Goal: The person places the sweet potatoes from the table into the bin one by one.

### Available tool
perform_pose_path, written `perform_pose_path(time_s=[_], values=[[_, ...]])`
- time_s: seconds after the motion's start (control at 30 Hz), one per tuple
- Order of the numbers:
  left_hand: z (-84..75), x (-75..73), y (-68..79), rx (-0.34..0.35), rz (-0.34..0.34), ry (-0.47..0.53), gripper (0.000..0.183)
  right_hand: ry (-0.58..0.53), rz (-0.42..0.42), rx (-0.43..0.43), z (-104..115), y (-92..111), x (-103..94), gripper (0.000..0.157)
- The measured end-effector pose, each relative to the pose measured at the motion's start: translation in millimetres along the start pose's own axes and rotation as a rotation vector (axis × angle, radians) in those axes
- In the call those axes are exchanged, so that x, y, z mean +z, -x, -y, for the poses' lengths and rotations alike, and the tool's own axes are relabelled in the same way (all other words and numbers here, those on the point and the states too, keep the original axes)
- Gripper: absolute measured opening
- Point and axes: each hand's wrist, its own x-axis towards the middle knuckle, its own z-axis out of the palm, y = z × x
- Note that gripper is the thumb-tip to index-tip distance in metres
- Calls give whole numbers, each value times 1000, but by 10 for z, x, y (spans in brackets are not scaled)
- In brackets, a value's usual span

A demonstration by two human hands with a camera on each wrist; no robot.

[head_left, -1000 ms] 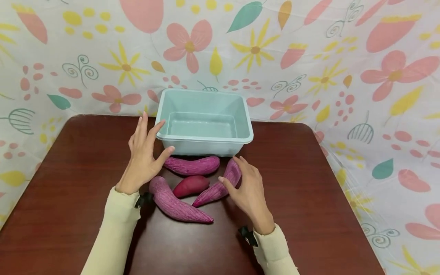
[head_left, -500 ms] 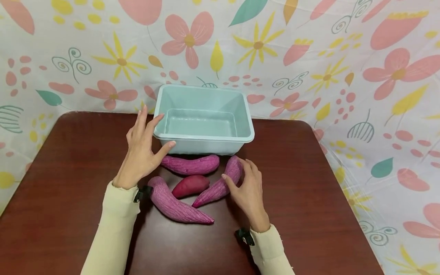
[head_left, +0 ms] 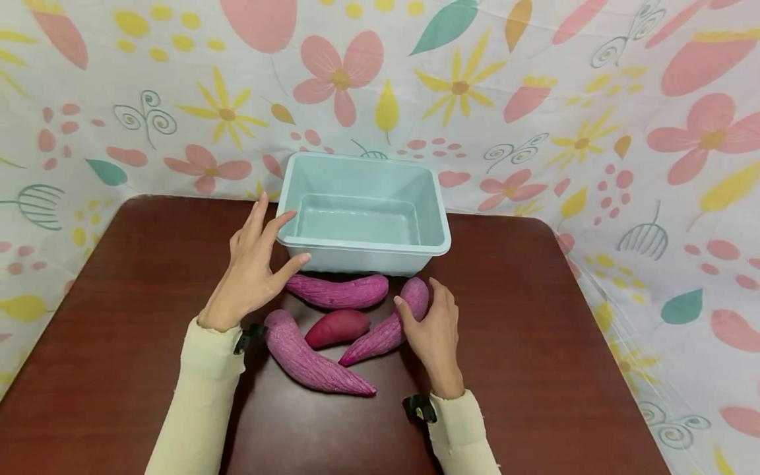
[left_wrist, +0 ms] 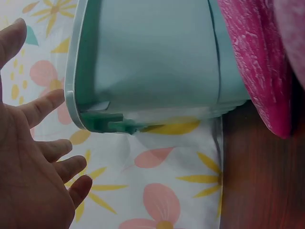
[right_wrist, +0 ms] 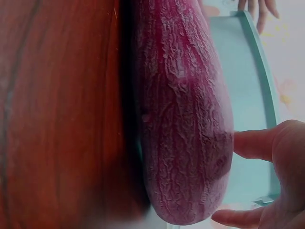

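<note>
In the head view, my right hand [head_left: 436, 336] is around the right-hand purple sweet potato [head_left: 417, 298], thumb on its left side and fingers on its right. The right wrist view shows this ridged sweet potato [right_wrist: 183, 124] close up, with two digits against its edge and blunt end. My left hand [head_left: 246, 277] is spread beside the left rim of a pale blue plastic tub [head_left: 356, 258]; whether it touches the rim, I cannot tell. A second purple sweet potato [head_left: 341, 292] lies along the tub's front, a smooth reddish one [head_left: 338, 328] in the middle, a curved purple one [head_left: 311, 363] nearest me.
The brown wooden table [head_left: 516, 343] carries everything. A flower-printed cloth [head_left: 505, 79] hangs behind the table and down its right side. The tub stands at the table's back edge, near the cloth.
My right hand has closed in around the right-hand sweet potato, fingers moving to its right side. The left hand stays by the tub's rim. The head view shifts slightly.
</note>
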Motion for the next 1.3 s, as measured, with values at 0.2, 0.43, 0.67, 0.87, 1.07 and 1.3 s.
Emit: perform_pose_path(time_s=[0.2,0.43,0.67,0.87,1.07,1.3], values=[[-9,43,28,-14,-3,17,64,-7,29,49,-20,20,-12,77],[-89,118,2,-13,13,32,60,-13,23,49,-77,59,-41,82],[-113,102,15,-11,16,22,58,-75,60,42,-84,61,32,84],[-127,156,4,-10,24,24,57,-92,55,66,-87,39,19,86],[-148,188,-14,-17,8,37,52,-85,66,67,-96,8,44,91],[-85,164,5,-31,0,36,48,-80,96,50,-78,-2,79,90]])
